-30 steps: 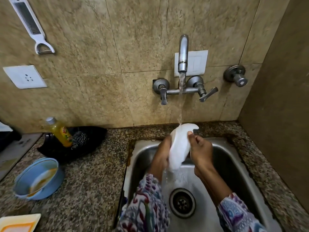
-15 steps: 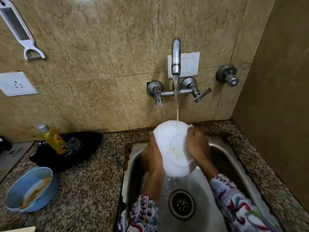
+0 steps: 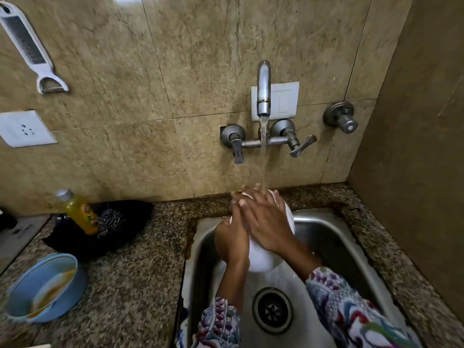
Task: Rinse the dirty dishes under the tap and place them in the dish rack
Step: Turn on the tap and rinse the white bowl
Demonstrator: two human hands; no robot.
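Head view: white dish held under running tap

Head camera looks down on a steel sink (image 3: 351, 247) set in a speckled granite counter (image 3: 130, 285). A wall tap (image 3: 263, 91) runs, and its stream lands on the top of a white dish (image 3: 261, 259) held over the basin, above the drain (image 3: 272, 310). The left hand (image 3: 232, 243) grips the dish at its left edge, fingers curled round the rim. The right hand (image 3: 268, 222) lies flat across the face of the dish, fingers straight and spread, fingertips at the upper rim where the water falls. Both hands touch the dish; much of it is hidden behind them. Patterned sleeves cover both forearms.

On the counter to the left stands a blue bowl (image 3: 42, 292) with orange residue inside, well apart from the sink. Behind it a yellow bottle (image 3: 80, 214) and a steel scrubber (image 3: 110, 222) rest on a black tray (image 3: 130, 222). A white grater (image 3: 30, 46) hangs on the tiled wall above a socket plate (image 3: 25, 128).
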